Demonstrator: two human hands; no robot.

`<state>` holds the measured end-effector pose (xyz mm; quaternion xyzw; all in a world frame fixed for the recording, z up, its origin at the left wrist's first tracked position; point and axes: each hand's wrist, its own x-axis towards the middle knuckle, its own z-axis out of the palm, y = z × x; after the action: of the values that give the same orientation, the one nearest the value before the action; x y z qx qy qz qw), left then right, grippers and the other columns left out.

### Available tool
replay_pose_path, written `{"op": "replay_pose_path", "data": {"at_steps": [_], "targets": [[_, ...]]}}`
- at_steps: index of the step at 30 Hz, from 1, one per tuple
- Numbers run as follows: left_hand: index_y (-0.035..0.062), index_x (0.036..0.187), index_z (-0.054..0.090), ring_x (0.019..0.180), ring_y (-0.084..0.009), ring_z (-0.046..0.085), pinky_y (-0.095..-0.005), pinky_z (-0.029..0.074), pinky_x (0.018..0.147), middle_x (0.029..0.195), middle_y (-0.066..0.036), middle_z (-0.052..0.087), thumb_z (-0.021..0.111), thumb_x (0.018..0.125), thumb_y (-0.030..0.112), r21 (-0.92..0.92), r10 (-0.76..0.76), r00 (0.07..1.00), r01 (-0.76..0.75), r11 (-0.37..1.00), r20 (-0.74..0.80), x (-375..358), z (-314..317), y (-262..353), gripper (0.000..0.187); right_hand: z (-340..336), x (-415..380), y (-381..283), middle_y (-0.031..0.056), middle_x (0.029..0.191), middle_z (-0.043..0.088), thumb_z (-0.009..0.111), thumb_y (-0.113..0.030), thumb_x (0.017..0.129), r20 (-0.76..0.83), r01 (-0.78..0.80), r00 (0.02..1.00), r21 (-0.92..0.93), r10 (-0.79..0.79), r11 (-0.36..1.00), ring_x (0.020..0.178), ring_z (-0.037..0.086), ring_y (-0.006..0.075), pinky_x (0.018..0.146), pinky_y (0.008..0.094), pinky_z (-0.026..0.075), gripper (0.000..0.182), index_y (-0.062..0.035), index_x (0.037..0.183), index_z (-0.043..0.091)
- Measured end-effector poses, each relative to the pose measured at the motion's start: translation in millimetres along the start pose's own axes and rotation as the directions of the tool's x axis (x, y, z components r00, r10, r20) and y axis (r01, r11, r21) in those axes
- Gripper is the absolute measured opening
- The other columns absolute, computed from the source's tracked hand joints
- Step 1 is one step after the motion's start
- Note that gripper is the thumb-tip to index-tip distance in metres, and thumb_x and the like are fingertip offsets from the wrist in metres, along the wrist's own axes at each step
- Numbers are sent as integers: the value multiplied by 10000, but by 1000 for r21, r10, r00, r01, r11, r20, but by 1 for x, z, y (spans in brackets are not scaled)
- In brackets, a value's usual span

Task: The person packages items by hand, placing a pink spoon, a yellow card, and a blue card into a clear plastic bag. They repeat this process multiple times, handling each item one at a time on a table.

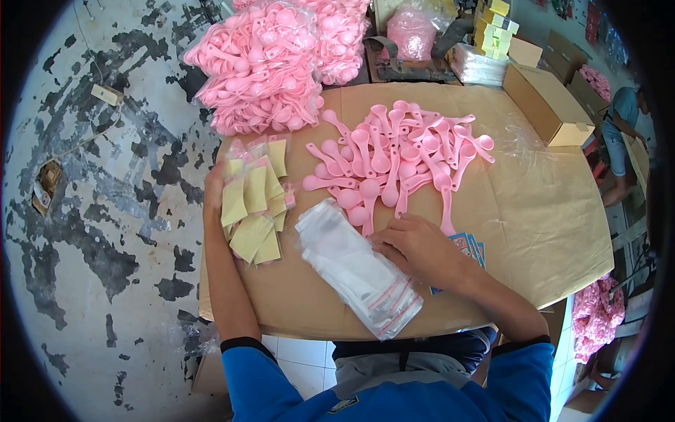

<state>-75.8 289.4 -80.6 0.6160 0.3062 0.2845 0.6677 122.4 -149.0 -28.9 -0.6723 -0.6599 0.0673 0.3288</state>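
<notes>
My left hand [215, 184] rests against the outer side of a pile of small packets [254, 193] with yellow cards and some pink showing, at the table's left. Its fingers are mostly hidden by the pile. My right hand [415, 247] is curled, its fingertips pinching at the right edge of a stack of clear plastic bags [351, 264] in front of me. Just beyond it lies a loose heap of pink measuring spoons [394, 151]. Blue printed cards [465, 246] are partly covered by my right wrist.
Large clear bags of pink spoons [264, 67] stand at the table's back left. An open cardboard box [548, 105] sits at the back right of the brown-covered table [541, 218]. Another person [622, 130] is at the far right, near a pink heap [598, 316].
</notes>
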Motion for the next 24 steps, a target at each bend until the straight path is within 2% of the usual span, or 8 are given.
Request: {"op": "replay_pose_path", "data": {"at_steps": [3,9,12,15,18,20,23,24], "targets": [[-57,1396,381,1083,-209,586,-287,474,893,1276,-166,554,534,936,452,345,133,985,-88,934,-107,5,9,-2,702,-1,1,-2,112,855,634,648,-163,858,61,-79,995,49,76,996,853,590,271,786,390,470,144,-20,876,642],[16,1422,390,1194,-238,516,-319,371,1028,1351,-164,509,560,926,456,412,285,935,-180,893,-209,-7,26,17,684,-4,2,-2,127,842,645,642,-115,851,-32,36,999,-37,-37,999,837,597,298,795,395,464,109,-24,902,608],[19,1340,502,1178,-242,529,-320,366,1026,1317,-150,543,567,934,411,637,387,887,-150,756,-250,-14,15,28,568,-1,3,0,139,825,642,618,-83,858,-86,-16,996,30,18,999,815,596,317,788,414,460,108,-13,939,604],[-10,1214,594,1107,-212,562,-317,399,981,1223,-130,593,590,934,341,711,543,837,-347,612,-58,-59,70,75,449,-4,6,-1,142,783,624,583,-60,879,-36,-85,995,123,90,989,738,587,338,714,416,468,96,7,948,588],[-27,1096,638,1015,-156,574,-311,422,921,1093,-96,620,609,927,277,478,465,841,-541,692,278,-86,125,94,349,-6,7,-1,222,772,619,560,-90,915,-17,-125,991,252,134,960,677,593,414,623,482,451,117,10,971,536],[-19,1157,573,843,-132,579,-273,463,789,1068,-77,608,545,963,338,446,207,800,-506,738,564,-101,142,96,407,-13,7,-4,223,752,610,547,-84,927,3,-209,976,277,217,938,640,591,395,584,452,448,112,11,984,529],[17,1266,498,997,-151,558,-327,447,857,1079,-54,572,619,912,417,-120,497,601,-555,823,626,-110,183,78,548,-20,7,-5,203,707,593,531,-72,942,-64,-189,972,347,224,919,579,581,329,537,396,435,100,6,1006,525],[19,1299,458,1015,-160,552,-331,446,871,1109,-60,557,600,915,448,-109,535,663,-571,814,523,-113,196,75,593,-22,6,-4,193,690,587,526,-67,947,-103,-160,972,371,212,915,558,576,300,523,376,430,97,2,1013,525]]}}
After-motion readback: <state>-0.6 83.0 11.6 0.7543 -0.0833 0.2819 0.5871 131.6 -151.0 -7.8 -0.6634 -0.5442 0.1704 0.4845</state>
